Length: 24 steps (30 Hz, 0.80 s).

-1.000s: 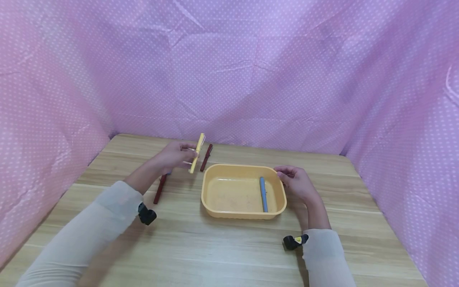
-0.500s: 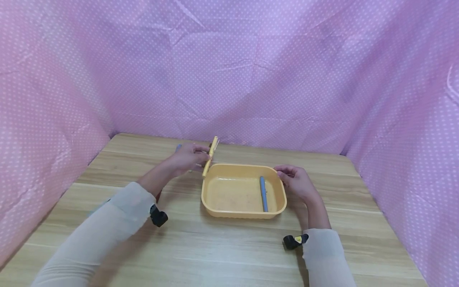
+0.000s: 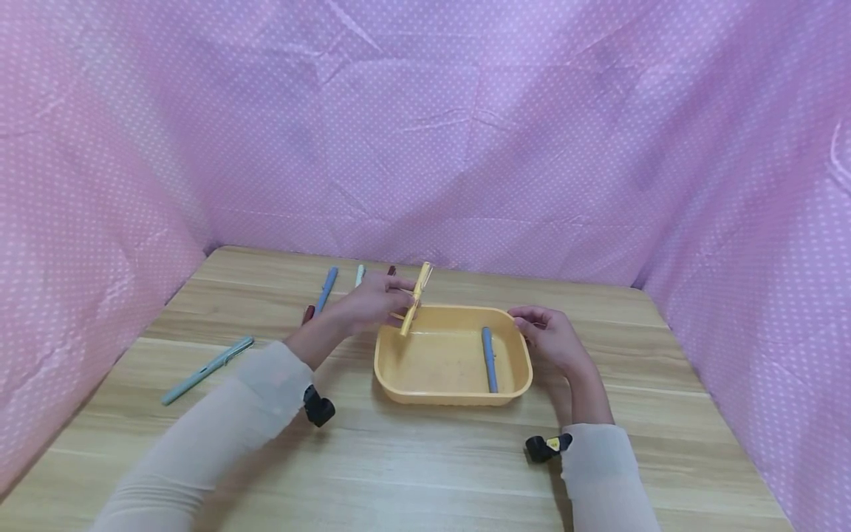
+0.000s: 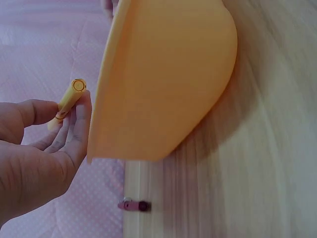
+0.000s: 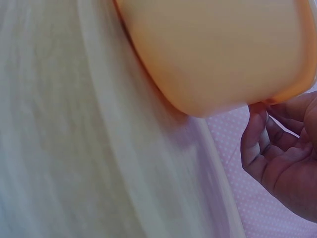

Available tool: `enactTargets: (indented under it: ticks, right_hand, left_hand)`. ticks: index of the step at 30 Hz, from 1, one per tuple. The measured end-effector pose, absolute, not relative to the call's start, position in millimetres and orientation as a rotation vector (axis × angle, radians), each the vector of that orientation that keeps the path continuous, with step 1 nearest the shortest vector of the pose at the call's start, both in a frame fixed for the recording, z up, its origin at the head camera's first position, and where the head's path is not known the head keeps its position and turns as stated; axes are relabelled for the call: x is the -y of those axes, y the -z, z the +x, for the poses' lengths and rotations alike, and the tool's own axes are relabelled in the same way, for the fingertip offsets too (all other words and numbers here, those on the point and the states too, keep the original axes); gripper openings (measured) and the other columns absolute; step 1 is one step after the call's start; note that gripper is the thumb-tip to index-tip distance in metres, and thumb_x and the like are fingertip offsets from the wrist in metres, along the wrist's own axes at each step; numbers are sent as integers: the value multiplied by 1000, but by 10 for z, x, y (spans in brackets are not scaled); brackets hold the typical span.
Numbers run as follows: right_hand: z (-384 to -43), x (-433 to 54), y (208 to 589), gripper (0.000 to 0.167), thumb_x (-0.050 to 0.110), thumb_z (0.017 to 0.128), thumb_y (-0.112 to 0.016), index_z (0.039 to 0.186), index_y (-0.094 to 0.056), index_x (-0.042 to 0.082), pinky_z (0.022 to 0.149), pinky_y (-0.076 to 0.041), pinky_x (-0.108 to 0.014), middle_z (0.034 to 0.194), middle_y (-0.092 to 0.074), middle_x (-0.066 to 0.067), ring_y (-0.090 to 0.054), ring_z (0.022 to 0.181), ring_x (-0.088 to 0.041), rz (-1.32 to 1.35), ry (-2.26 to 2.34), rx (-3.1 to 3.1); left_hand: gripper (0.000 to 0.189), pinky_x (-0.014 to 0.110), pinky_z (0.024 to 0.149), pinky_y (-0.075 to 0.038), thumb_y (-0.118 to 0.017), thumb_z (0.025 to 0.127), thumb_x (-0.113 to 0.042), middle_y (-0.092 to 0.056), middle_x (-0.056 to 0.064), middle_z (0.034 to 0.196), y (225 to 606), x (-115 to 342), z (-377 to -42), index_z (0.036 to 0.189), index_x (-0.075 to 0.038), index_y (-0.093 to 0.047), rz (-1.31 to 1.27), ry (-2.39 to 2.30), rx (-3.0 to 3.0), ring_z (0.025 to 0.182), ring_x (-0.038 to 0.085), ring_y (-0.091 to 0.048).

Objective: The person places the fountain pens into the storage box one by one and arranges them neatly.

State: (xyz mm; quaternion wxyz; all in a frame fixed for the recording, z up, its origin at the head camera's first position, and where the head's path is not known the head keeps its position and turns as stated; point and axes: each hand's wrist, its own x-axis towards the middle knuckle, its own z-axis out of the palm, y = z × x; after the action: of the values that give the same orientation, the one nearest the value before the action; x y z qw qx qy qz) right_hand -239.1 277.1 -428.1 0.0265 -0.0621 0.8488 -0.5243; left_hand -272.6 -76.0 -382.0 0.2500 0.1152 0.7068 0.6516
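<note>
My left hand point(image 3: 371, 304) pinches a yellow pen point(image 3: 419, 292) between thumb and fingers, over the left back part of a yellow plastic basin point(image 3: 452, 400). The pen slants, its clip end up and away. In the left wrist view, the pen point(image 4: 72, 96) points its round end at the camera, beside the basin's rim point(image 4: 101, 94). My right hand point(image 3: 557, 341) pinches the basin's rim at the right back corner; in the right wrist view its thumb point(image 5: 253, 134) meets the rim from the outside. A blue pen point(image 3: 489, 360) lies inside the basin, near its right wall.
Left of the basin, a teal pen point(image 3: 207, 371), a blue pen point(image 3: 326, 290), a pale green pen point(image 3: 360, 273) and two dark red pens point(image 3: 308, 314) lie on the wooden table point(image 3: 412, 465), partly behind my left arm. Pink dotted cloth point(image 3: 425, 148) surrounds the table.
My left hand has carried the yellow pen rightward, from left of the basin to over its left back part. The teal pen has come into view behind the arm. My right hand stays at the rim.
</note>
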Motion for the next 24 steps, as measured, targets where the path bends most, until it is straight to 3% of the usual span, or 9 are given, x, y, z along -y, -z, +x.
enactTargets:
  ticks: [12, 21, 24]
  right_hand:
    - [-2407, -2740, 4274, 28, 13, 105, -59, 127, -67, -3, 84, -57, -20, 121, -70, -20, -66, 103, -16, -191, 1622, -2625]
    - [-2407, -2742, 4267, 27, 13, 105, -59, 126, -67, -2, 84, -56, -20, 120, -70, -20, -65, 108, -25, -187, 1589, -2644]
    - [-2411, -2746, 4267, 28, 13, 105, -59, 127, -67, -2, 84, -56, -20, 120, -70, -20, -65, 108, -24, -198, 1586, -2640]
  left_hand:
    - [46, 45, 92, -60, -60, 101, -4, -59, 30, 134, 3951, 518, -2700, 144, 5, -47, 283, -1717, -1943, 119, 45, -62]
    - [44, 39, 80, -64, -64, 98, -3, -66, 20, 117, 3978, 377, -2650, 140, 4, -54, 266, -1617, -2011, 106, 37, -69]
    - [43, 39, 79, -64, -64, 97, -2, -65, 21, 118, 3987, 336, -2628, 139, 5, -55, 277, -1586, -2002, 106, 38, -69]
